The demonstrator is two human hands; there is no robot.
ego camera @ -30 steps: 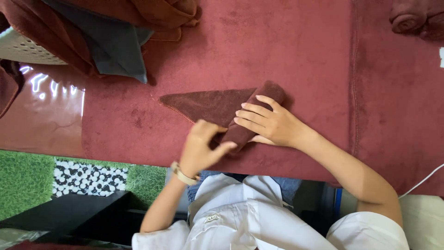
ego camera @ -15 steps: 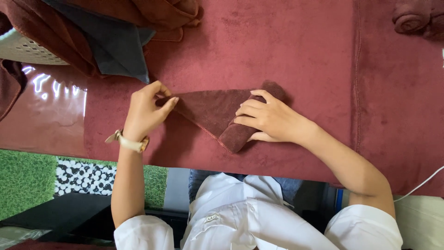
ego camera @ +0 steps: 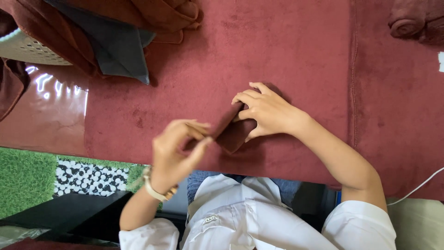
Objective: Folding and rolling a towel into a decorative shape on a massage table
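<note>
A small dark brown cloth (ego camera: 231,129) lies folded on the maroon velvet surface (ego camera: 286,51) near its front edge. My right hand (ego camera: 266,111) presses flat on the cloth's right part, fingers spread over the fold. My left hand (ego camera: 178,150) pinches the cloth's left corner between thumb and fingers and holds it raised over the folded part. A watch with a light strap sits on my left wrist.
A white perforated basket (ego camera: 21,48) at the far left is draped with brown and grey cloths (ego camera: 115,41). A rolled maroon cloth (ego camera: 409,21) rests at the top right. A white cable (ego camera: 416,187) runs at the lower right. Green mat and pebble flooring lie below left.
My left hand has carried the cloth's pointed left corner rightward over the middle, so the long triangle is now a short folded shape. My right hand stayed pressing on the cloth.
</note>
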